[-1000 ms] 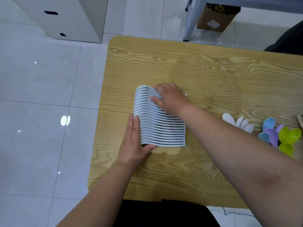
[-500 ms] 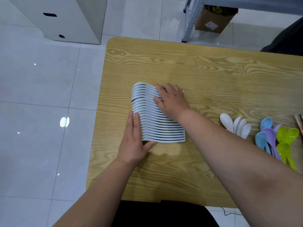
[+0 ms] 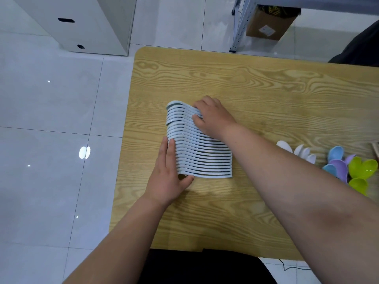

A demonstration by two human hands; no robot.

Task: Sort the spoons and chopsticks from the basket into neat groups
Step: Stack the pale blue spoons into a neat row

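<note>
The left grip point(image 3: 166, 173) is spread flat. Its straight fingers point(image 3: 171, 152) press against the left edge of the row of pale blue spoons point(image 3: 201, 158), and its thumb touches the row's near left corner. The right grip point(image 3: 213, 117) lies on top of the far part of the same row with its fingers bent and their tips on the spoons. I cannot tell whether those fingers hook round any spoon or only press down.

The row itself lies on the bench point(image 3: 246, 83). Its spoons are packed side by side on edge, running from near to far, all curved the same way.

To the right of the row, well apart, lie a few white spoons point(image 3: 297, 150). Farther right is a cluster of blue spoons point(image 3: 335, 152), a purple spoon point(image 3: 338, 169) and green spoons point(image 3: 363, 169), touching one another. A wooden end point(image 3: 375, 147) shows at the frame edge beyond them, too little of it to identify.

Beyond the row, off the bench, a white cabinet point(image 3: 92, 23) stands on the tiled floor point(image 3: 51, 119) to the far left. A cardboard box point(image 3: 268, 23) sits under a metal rack point(image 3: 238, 27) to the far right.
</note>
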